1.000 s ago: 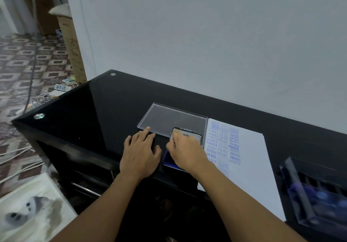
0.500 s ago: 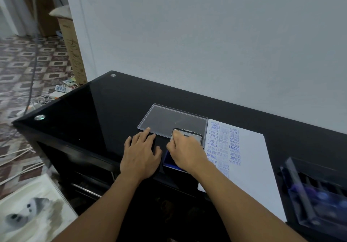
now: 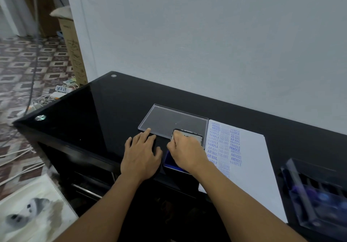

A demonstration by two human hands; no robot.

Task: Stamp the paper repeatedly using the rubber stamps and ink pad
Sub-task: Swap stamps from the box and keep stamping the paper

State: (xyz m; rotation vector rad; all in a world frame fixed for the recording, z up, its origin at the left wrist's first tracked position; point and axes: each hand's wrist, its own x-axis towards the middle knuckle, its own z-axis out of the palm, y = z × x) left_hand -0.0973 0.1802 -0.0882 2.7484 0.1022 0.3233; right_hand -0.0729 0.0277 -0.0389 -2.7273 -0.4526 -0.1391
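Ink pad (image 3: 170, 162) lies open near the front edge of the worktop (image 3: 112, 110), blue face up, its lid (image 3: 194, 138) raised at the far side.

Right hand (image 3: 185, 152) is over the pad, fingers curled close at the lid's left corner. The grip is narrow; whether it pinches a stamp or the lid is hidden, cannot tell.

Left hand (image 3: 140, 156) is just left of the pad, flat on the glass with fingers straight and spread. Its forefinger tip touches the clear tray (image 3: 174, 121) lying behind the pad.

Paper (image 3: 251, 166) lies just right of the pad. Blue impressions (image 3: 223, 144) fill the strip nearest the pad; the rest is bare.

Stamp case (image 3: 315, 196) is well right of the pad, past the paper, and blurred.

Handling, as judged:
- The pad looks light and likely to skate on the glossy top, so brace it by its side walls.
- Stamps are small and stiff; take them by the handle.
- The sheet is thin and apt to creep, so pin a bare corner.

Room: the front edge is close to the pad. Open glass lies left of it, and bare paper to the right.
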